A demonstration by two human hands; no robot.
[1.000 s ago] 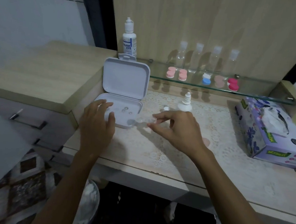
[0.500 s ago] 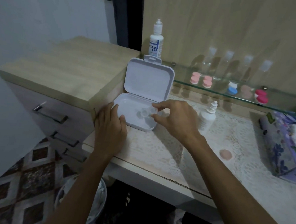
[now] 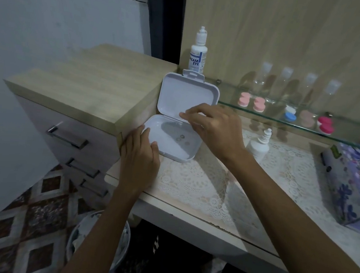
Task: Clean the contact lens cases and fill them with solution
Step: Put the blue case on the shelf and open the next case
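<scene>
At the nine o'clock end of the lace-covered counter (image 3: pixel 223 197), I see the white hinged plastic box (image 3: pixel 174 140) lying open, lid upright. My left hand (image 3: pixel 139 161) rests on its near rim with fingers straight, steadying it. My right hand (image 3: pixel 215 128) hovers over the hinge, fingertips drawn together; whether they pinch anything I cannot tell. The coloured round contact lens cases (image 3: pixel 286 113) sit on the glass shelf (image 3: pixel 351 133) toward one o'clock, untouched. The small white dropper bottle (image 3: pixel 259 144) stands just beside my right wrist, at three o'clock of the box. I judge a careless withdrawal could knock it over, or snap the lid shut.
</scene>
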